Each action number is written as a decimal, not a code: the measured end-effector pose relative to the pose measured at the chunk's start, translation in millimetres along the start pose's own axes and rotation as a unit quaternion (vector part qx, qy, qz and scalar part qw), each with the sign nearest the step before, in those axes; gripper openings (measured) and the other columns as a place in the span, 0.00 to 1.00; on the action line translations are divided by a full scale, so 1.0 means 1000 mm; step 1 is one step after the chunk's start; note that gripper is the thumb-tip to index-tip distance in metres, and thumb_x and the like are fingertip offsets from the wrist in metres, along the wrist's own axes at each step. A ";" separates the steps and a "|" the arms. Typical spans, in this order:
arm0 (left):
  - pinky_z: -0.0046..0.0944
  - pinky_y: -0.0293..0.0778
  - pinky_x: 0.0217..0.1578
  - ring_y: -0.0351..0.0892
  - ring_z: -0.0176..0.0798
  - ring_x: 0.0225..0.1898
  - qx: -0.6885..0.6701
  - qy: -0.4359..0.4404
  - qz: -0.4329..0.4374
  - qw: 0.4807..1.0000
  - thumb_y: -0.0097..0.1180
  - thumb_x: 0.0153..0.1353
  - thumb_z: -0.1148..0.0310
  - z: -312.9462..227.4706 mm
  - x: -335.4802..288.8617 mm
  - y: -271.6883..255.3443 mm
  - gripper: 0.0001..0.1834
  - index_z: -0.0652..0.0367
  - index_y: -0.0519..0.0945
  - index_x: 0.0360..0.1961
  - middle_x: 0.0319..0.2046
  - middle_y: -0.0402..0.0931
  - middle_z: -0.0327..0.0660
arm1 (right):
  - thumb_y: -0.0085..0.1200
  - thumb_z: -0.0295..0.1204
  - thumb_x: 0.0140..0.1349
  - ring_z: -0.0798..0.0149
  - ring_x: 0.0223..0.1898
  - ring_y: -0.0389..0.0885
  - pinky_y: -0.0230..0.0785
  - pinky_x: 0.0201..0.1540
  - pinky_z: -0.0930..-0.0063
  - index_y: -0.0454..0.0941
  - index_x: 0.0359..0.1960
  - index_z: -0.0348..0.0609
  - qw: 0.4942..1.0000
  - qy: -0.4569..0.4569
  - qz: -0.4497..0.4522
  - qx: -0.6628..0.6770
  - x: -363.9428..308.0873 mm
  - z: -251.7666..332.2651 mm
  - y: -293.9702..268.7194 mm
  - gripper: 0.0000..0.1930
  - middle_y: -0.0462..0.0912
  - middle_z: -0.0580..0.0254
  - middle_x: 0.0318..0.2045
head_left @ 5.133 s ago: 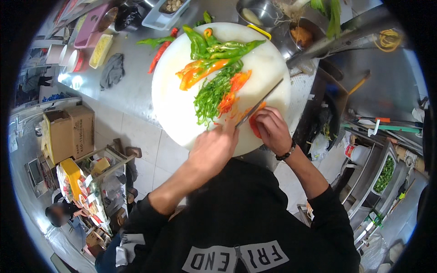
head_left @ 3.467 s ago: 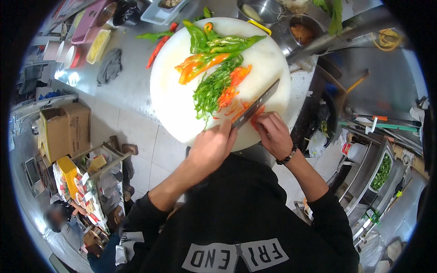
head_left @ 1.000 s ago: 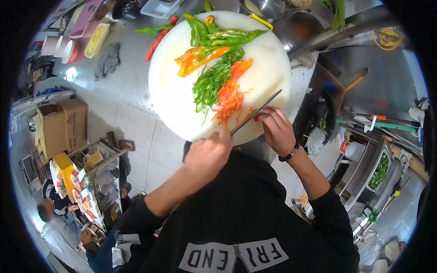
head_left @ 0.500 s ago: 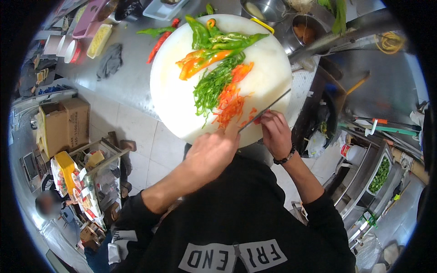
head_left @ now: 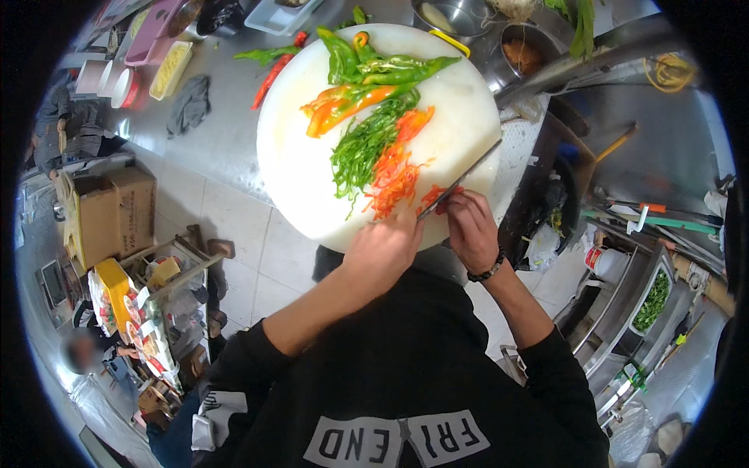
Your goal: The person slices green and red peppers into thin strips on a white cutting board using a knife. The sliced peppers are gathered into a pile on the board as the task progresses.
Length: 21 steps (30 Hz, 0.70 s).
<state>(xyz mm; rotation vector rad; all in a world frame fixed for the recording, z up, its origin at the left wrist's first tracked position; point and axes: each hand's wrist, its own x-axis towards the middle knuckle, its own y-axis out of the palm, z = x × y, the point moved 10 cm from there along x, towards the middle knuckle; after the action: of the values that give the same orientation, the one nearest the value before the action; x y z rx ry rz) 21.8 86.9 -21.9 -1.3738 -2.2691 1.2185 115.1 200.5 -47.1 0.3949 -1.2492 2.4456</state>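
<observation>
L hand [head_left: 388,243] is clenched on the knife [head_left: 468,173] at the board's [head_left: 300,187] near edge, from where I'm standing; R hand [head_left: 472,226], just to its rt, pinches red pepper [head_left: 441,208] by the blade, btwn hands. Red shreds [head_left: 394,183] lie just past L hand.

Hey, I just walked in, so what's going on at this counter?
Someone is at a round white board, with a knife in the left hand. The right hand holds a piece of red pepper close by the blade. Green shreds and red shreds lie side by side on the board, with larger green pieces and orange pieces beyond them.
</observation>
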 end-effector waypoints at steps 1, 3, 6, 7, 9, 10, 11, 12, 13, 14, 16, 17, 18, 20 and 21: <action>0.64 0.81 0.37 0.85 0.70 0.33 0.000 0.005 -0.022 1.000 0.61 0.73 0.68 -0.002 0.006 -0.003 0.13 0.68 0.75 0.45 0.31 0.83 0.63 | 0.62 0.11 0.55 0.43 0.57 0.81 0.77 0.61 0.54 0.81 0.49 0.35 1.000 0.000 0.005 0.002 -0.001 0.000 0.000 0.19 0.84 0.49 0.50; 0.63 0.81 0.36 0.85 0.70 0.32 -0.012 -0.001 0.051 0.999 0.61 0.73 0.68 -0.006 0.002 -0.012 0.12 0.68 0.75 0.43 0.29 0.82 0.62 | 0.62 0.11 0.54 0.42 0.58 0.80 0.77 0.61 0.54 0.81 0.49 0.34 1.000 0.003 0.011 0.002 -0.004 -0.003 -0.001 0.19 0.84 0.49 0.50; 0.62 0.80 0.34 0.84 0.70 0.32 -0.012 0.001 0.072 0.997 0.60 0.73 0.69 -0.002 -0.016 -0.023 0.11 0.67 0.75 0.42 0.27 0.82 0.61 | 0.62 0.10 0.54 0.42 0.58 0.80 0.77 0.62 0.54 0.81 0.49 0.35 1.000 0.009 0.007 0.004 -0.006 -0.003 -0.001 0.19 0.83 0.49 0.50; 0.62 0.80 0.34 0.84 0.70 0.31 -0.011 0.004 0.065 0.998 0.60 0.74 0.69 -0.002 -0.021 -0.024 0.11 0.67 0.75 0.41 0.27 0.82 0.60 | 0.62 0.10 0.54 0.42 0.58 0.80 0.77 0.62 0.54 0.81 0.49 0.35 1.000 0.010 0.005 0.006 -0.005 -0.003 -0.001 0.19 0.83 0.49 0.50; 0.63 0.80 0.34 0.85 0.69 0.32 -0.022 0.002 0.040 0.999 0.60 0.74 0.69 0.003 -0.017 -0.005 0.10 0.67 0.76 0.41 0.27 0.83 0.60 | 0.62 0.10 0.54 0.42 0.58 0.80 0.77 0.62 0.54 0.81 0.49 0.35 1.000 0.004 0.008 0.010 -0.004 -0.002 0.000 0.19 0.83 0.49 0.50; 0.63 0.80 0.34 0.85 0.69 0.32 -0.026 -0.001 0.026 0.999 0.60 0.74 0.69 0.003 -0.012 0.001 0.10 0.67 0.76 0.41 0.28 0.83 0.60 | 0.62 0.10 0.54 0.42 0.58 0.80 0.77 0.61 0.54 0.81 0.48 0.35 1.000 -0.003 0.010 0.015 -0.002 -0.001 -0.001 0.19 0.83 0.49 0.50; 0.63 0.80 0.34 0.85 0.69 0.32 -0.035 -0.002 0.018 0.999 0.60 0.74 0.69 0.002 -0.007 0.002 0.10 0.67 0.76 0.41 0.28 0.83 0.60 | 0.62 0.10 0.54 0.42 0.58 0.80 0.77 0.61 0.55 0.81 0.48 0.35 1.000 -0.011 0.013 0.020 -0.001 0.001 -0.002 0.19 0.83 0.49 0.50; 0.63 0.80 0.34 0.85 0.68 0.32 -0.045 0.001 0.008 0.999 0.60 0.74 0.69 0.001 0.002 0.002 0.10 0.67 0.76 0.41 0.28 0.83 0.60 | 0.62 0.10 0.54 0.42 0.58 0.80 0.77 0.61 0.55 0.81 0.48 0.35 1.000 -0.009 0.016 0.017 -0.001 0.000 -0.001 0.19 0.83 0.49 0.50; 0.62 0.80 0.34 0.85 0.68 0.32 -0.055 0.003 -0.003 0.998 0.60 0.74 0.69 0.000 0.008 -0.001 0.10 0.67 0.76 0.41 0.28 0.84 0.61 | 0.62 0.10 0.55 0.42 0.58 0.80 0.77 0.61 0.55 0.81 0.48 0.35 1.000 -0.008 0.020 0.014 -0.004 -0.001 -0.001 0.19 0.83 0.49 0.51; 0.62 0.80 0.34 0.86 0.68 0.32 -0.050 -0.005 0.018 0.999 0.60 0.74 0.69 0.001 0.006 -0.004 0.10 0.67 0.76 0.40 0.29 0.83 0.61 | 0.62 0.10 0.55 0.43 0.58 0.80 0.77 0.61 0.55 0.81 0.48 0.35 1.000 -0.007 0.024 0.012 -0.004 -0.002 0.000 0.19 0.83 0.49 0.51; 0.62 0.80 0.34 0.86 0.68 0.32 -0.044 -0.018 0.071 0.996 0.60 0.74 0.69 -0.002 -0.003 -0.020 0.11 0.67 0.76 0.40 0.29 0.83 0.61 | 0.63 0.09 0.53 0.43 0.56 0.81 0.77 0.59 0.55 0.81 0.46 0.37 1.000 0.001 0.015 -0.001 -0.005 -0.002 -0.002 0.18 0.84 0.51 0.49; 0.62 0.80 0.35 0.86 0.68 0.32 -0.043 -0.012 0.069 0.997 0.60 0.74 0.69 0.000 -0.009 -0.020 0.10 0.67 0.77 0.40 0.29 0.83 0.61 | 0.63 0.08 0.53 0.44 0.55 0.82 0.77 0.58 0.56 0.80 0.44 0.37 1.000 0.006 0.010 -0.007 -0.005 -0.002 -0.004 0.18 0.85 0.51 0.48; 0.63 0.80 0.35 0.85 0.68 0.32 -0.040 -0.008 0.065 0.997 0.60 0.74 0.69 0.002 -0.017 -0.021 0.10 0.67 0.77 0.40 0.29 0.84 0.60 | 0.63 0.08 0.53 0.44 0.55 0.82 0.77 0.58 0.55 0.80 0.44 0.37 1.000 0.002 0.008 -0.006 -0.005 -0.001 -0.004 0.18 0.85 0.51 0.48; 0.62 0.80 0.35 0.85 0.68 0.32 -0.043 -0.008 0.053 0.998 0.60 0.74 0.68 0.006 -0.020 -0.012 0.10 0.67 0.77 0.41 0.29 0.84 0.61 | 0.63 0.08 0.53 0.44 0.56 0.82 0.77 0.59 0.55 0.80 0.44 0.37 1.000 -0.007 0.004 -0.006 -0.006 0.000 -0.005 0.18 0.85 0.51 0.48; 0.62 0.80 0.34 0.85 0.69 0.32 -0.046 -0.016 0.040 0.998 0.60 0.74 0.68 0.007 -0.014 0.002 0.10 0.66 0.77 0.41 0.29 0.83 0.61 | 0.63 0.08 0.53 0.43 0.56 0.82 0.77 0.59 0.55 0.80 0.44 0.37 1.000 -0.010 0.007 -0.002 -0.005 0.001 -0.004 0.18 0.85 0.51 0.48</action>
<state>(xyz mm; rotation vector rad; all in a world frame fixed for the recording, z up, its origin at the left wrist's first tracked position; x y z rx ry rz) 26.3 72.3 -25.4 -1.5028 -2.3407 1.1819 121.1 200.4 -45.4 0.4113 -1.2674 2.4559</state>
